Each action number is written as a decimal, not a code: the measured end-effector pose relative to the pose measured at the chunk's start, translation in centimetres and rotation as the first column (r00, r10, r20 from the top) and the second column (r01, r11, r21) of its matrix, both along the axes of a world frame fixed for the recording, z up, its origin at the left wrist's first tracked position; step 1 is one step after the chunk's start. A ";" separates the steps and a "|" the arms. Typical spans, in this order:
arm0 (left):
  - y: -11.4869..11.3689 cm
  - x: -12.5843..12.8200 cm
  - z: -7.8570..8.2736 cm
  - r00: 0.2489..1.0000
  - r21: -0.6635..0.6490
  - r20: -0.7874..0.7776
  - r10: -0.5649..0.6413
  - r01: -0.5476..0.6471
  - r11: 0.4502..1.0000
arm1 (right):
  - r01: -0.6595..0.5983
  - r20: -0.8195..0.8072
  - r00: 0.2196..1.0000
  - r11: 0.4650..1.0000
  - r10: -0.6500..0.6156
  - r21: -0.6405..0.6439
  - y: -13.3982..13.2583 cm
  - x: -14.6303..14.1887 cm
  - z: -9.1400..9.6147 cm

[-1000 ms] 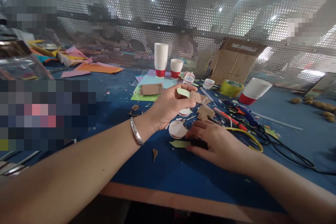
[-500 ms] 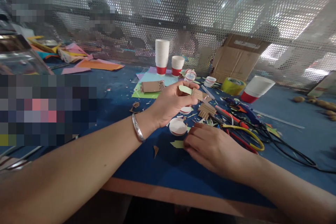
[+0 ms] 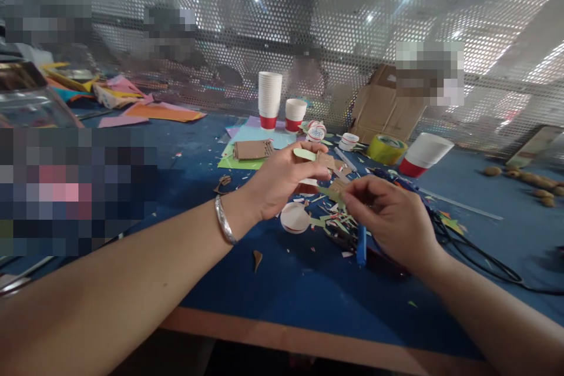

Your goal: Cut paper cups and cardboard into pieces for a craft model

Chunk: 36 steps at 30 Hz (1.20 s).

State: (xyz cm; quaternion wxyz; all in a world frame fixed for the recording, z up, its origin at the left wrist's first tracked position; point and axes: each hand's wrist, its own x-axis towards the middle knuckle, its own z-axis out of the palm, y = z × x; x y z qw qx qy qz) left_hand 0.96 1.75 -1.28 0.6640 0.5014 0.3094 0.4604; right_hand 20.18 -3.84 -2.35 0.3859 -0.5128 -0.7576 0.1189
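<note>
My left hand, with a silver bangle at its wrist, is closed on a small cardboard piece. A rounded pale green paper strip sticks out beside that piece, above my fingers. Just to the right, my right hand pinches a pale green paper piece between thumb and fingers. Below my hands, a round white cup bottom rests on the blue table among paper scraps. Under my right hand lies a blue-handled tool, partly covered.
Stacked paper cups and a shorter stack stand at the back. Cardboard pieces lie on coloured sheets. Rightward are yellow tape, a tipped cup stack and black cables. A perforated metal screen rises behind.
My right hand has lifted the green paper piece off the table and brought it up and right, close to my left hand. My left hand keeps its hold on the cardboard piece.
</note>
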 end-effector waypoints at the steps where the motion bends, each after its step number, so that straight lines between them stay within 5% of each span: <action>1: -0.1 0.1 0.0 1.000 -0.030 0.017 -0.003 0.004 1.000 | 0.039 -0.036 0.999 0.999 -0.040 -0.021 0.1 0.1 0.1; 11: -0.2 0.9 0.0 0.972 -0.127 0.234 -0.020 0.051 0.991 | -0.047 -0.131 0.991 0.996 0.037 -0.074 0.2 0.3 -0.5; 16: 0.0 0.6 0.1 0.967 -0.128 0.251 -0.040 0.074 0.989 | -0.099 -0.037 0.994 0.982 0.106 0.161 0.3 1.0 -0.7; 21: 0.0 0.4 0.1 0.964 -0.148 0.247 -0.100 0.140 0.979 | -0.238 0.099 0.971 0.903 0.216 0.358 1.1 1.2 -0.8; 27: -0.5 0.6 0.1 0.963 -0.138 0.222 -0.155 0.189 0.972 | -0.276 0.170 0.960 0.856 0.223 0.437 0.9 1.2 -0.1; 30: -0.6 0.8 -0.2 0.971 -0.087 0.174 -0.165 0.182 0.979 | -0.255 0.107 0.967 0.893 0.232 0.370 0.3 1.3 0.2; 36: -0.5 0.6 -0.6 0.979 0.072 0.055 -0.198 0.194 0.978 | -0.133 -0.108 0.985 0.991 0.132 -0.002 0.1 2.2 1.0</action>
